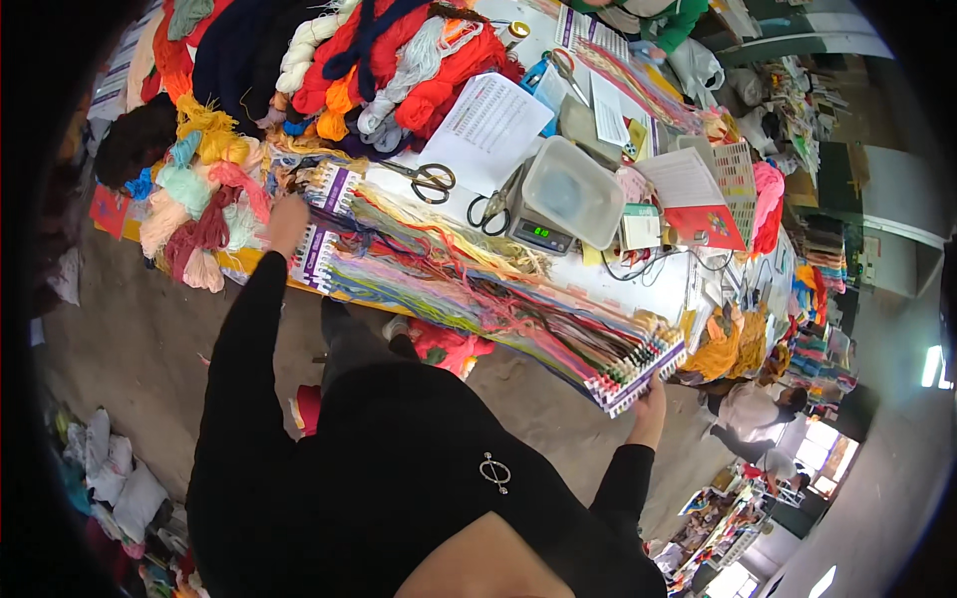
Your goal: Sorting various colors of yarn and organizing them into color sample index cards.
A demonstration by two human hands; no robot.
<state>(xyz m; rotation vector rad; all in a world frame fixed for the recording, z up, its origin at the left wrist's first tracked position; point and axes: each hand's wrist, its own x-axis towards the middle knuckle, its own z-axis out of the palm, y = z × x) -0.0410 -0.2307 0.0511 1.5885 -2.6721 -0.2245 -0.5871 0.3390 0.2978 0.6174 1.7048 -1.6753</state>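
Observation:
Long strands of embroidery thread [429, 249] in many colours stretch across the table between two notched thread cards. At the left end, my left hand [287, 225] touches the edge of the purple-and-white card [317, 247], beside dark strands; its fingers are blurred and partly hidden. My right hand [650, 407] is closed on the outer edge of the other purple-and-white card [646, 377] at the near right corner. Some pink and red strands lie tangled across the middle of the bundle.
Yarn skeins [214, 194] are heaped at the left and back. Beyond the threads are black-handled scissors [433, 183], another pair [488, 213], a printed sheet [495, 125], and a digital scale [541, 235] bearing a plastic tub [573, 189]. A green-sleeved person [683, 22] is across the table.

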